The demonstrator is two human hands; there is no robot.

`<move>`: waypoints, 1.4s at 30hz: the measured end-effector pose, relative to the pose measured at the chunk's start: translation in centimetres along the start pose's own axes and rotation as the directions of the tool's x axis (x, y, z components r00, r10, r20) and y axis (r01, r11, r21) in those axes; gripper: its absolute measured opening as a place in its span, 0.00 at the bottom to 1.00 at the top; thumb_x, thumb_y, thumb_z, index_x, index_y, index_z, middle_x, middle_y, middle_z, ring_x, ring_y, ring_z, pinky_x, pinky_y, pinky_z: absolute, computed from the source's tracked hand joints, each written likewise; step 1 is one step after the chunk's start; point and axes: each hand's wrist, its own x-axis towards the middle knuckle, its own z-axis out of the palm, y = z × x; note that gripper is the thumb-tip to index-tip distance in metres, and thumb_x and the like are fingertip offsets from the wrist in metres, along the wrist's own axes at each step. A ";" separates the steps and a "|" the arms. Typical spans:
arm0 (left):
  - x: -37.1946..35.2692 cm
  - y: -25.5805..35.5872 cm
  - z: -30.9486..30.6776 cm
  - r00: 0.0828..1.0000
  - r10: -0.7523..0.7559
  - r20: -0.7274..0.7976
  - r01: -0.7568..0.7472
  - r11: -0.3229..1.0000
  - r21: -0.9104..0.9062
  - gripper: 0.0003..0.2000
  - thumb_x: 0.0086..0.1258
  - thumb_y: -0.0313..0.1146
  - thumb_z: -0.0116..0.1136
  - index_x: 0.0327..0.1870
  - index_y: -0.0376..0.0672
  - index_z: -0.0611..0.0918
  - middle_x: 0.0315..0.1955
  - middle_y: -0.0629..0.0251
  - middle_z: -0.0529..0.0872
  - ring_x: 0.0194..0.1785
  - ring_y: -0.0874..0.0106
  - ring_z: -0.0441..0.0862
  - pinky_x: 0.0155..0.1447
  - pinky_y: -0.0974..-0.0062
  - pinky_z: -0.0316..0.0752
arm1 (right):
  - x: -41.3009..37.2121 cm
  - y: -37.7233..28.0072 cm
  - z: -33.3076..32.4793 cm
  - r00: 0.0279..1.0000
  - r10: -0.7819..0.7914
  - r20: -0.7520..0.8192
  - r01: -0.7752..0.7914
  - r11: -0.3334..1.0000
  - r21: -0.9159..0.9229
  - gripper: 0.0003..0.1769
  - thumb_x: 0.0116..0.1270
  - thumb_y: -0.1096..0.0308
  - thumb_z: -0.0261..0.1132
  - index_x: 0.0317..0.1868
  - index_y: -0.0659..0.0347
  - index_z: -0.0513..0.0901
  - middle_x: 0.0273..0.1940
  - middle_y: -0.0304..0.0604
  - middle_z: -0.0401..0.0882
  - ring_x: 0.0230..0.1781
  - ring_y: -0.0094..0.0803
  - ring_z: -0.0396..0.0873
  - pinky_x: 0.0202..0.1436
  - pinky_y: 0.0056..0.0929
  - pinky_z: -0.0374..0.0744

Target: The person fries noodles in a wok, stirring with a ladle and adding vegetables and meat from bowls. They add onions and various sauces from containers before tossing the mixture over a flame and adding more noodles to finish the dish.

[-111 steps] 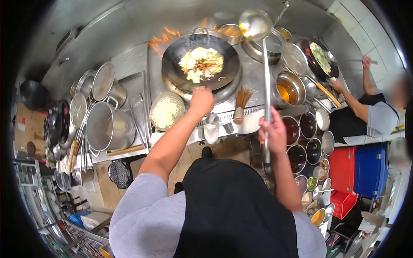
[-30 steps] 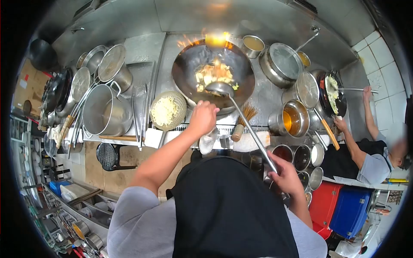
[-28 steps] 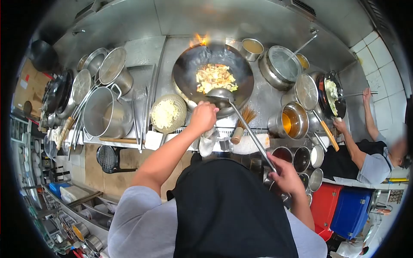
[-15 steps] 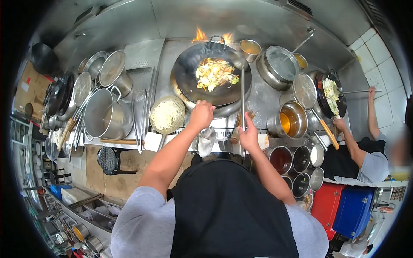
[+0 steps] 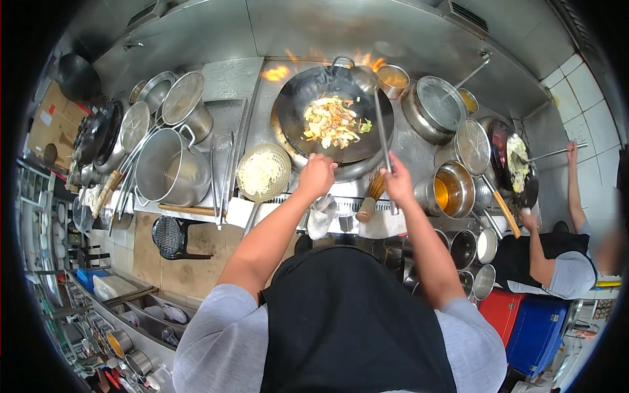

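My left hand (image 5: 317,175) is closed at the near edge of a black wok (image 5: 295,98), where its handle sits under my fingers. Inside the wok lies a heap of shredded vegetables (image 5: 331,122) with orange strips and bits of green. My right hand (image 5: 398,181) grips the long handle of a metal ladle (image 5: 382,124). The ladle's bowl rests over the wok's far right side, apart from the food. Flames (image 5: 276,73) show behind the wok's rim. Left of my left hand is a perforated strainer (image 5: 285,157) holding pale shreds.
A bamboo brush (image 5: 372,196) and a crumpled cloth (image 5: 320,219) lie at the stove's front edge. A large pot (image 5: 152,177) stands left. Pots of liquid (image 5: 450,190) and a lidded-looking pot (image 5: 438,105) stand right. At far right a co-worker (image 5: 557,262) works at another wok.
The ladle's bowl has shifted toward the wok's far rim, and my right hand has moved up and right. The food has been tossed into a different heap. Flames have spread left.
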 end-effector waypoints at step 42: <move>-3.1 -1.4 0.0 0.971 0.131 -0.198 -0.158 0.979 -0.126 0.22 0.77 0.36 0.66 0.66 0.30 0.82 0.65 0.40 0.82 0.71 0.41 0.76 0.77 0.51 0.72 | -11.8 -9.8 -0.5 0.990 0.074 0.123 -0.039 0.962 -0.269 0.36 0.72 0.81 0.68 0.80 0.62 0.73 0.68 0.62 0.84 0.66 0.49 0.87 0.68 0.38 0.81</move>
